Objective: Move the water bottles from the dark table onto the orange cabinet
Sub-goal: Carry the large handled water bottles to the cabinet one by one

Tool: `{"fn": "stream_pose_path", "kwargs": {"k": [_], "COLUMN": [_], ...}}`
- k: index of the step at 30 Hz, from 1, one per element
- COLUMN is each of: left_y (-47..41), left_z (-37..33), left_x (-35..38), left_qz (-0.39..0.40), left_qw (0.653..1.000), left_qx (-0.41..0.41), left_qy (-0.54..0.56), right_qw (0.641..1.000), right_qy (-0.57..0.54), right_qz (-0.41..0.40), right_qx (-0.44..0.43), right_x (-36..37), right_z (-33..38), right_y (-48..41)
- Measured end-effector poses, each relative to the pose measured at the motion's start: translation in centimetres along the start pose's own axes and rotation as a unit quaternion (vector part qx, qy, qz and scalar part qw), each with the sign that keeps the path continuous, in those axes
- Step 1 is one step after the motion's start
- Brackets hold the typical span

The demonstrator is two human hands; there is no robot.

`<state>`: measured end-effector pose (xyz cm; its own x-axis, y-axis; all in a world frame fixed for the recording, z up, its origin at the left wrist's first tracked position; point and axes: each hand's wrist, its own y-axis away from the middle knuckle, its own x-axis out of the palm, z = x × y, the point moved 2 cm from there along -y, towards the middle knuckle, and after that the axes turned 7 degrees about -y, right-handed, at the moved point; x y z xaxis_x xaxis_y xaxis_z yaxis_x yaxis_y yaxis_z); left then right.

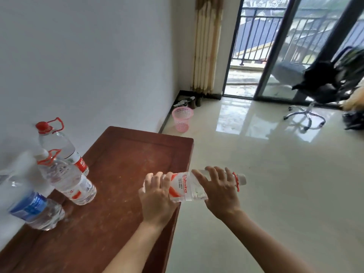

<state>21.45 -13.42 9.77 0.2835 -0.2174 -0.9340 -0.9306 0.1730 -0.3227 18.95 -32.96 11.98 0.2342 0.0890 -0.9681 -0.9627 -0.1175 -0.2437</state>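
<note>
Standing at the left of the reddish-brown top [128,164] are three water bottles [67,182]. Over its right edge the left hand [157,196] wraps the base of a small bottle [185,187] held sideways, and the right hand [218,192] grips its shoulder. It is probably light, thin-walled and slick — best gripped mid-body.

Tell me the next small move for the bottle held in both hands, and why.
Probably turn the held bottle upright and shift it left over the orange cabinet. The left hand and right hand hold it lying sideways at the cabinet's right edge; three other bottles stand upright on top.
</note>
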Motion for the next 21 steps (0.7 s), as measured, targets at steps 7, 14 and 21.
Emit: {"fn": "stream_pose_path", "kwargs": {"k": [7,14,21], "left_y": [0.9,8.8,19.5], "left_z": [-15.9,-42.5,-67.3], "left_x": [-4.4,-7.8,-9.7], "left_qz": [-0.041,-0.077,-0.064], "left_qw": [0.99,0.947,0.86], "left_qx": [0.137,0.303,0.485], "left_qy": [-0.003,0.072,0.146], "right_qw": [0.992,0.956,0.886], "right_qy": [0.008,0.081,0.151], "right_qz": [-0.091,-0.151,-0.184], "right_qx": [0.092,0.237,0.398], "right_x": [-8.3,-18.6,-26.5], "right_z": [-11.0,-28.1,-40.2], "right_y": [10.9,31.3,53.2]}}
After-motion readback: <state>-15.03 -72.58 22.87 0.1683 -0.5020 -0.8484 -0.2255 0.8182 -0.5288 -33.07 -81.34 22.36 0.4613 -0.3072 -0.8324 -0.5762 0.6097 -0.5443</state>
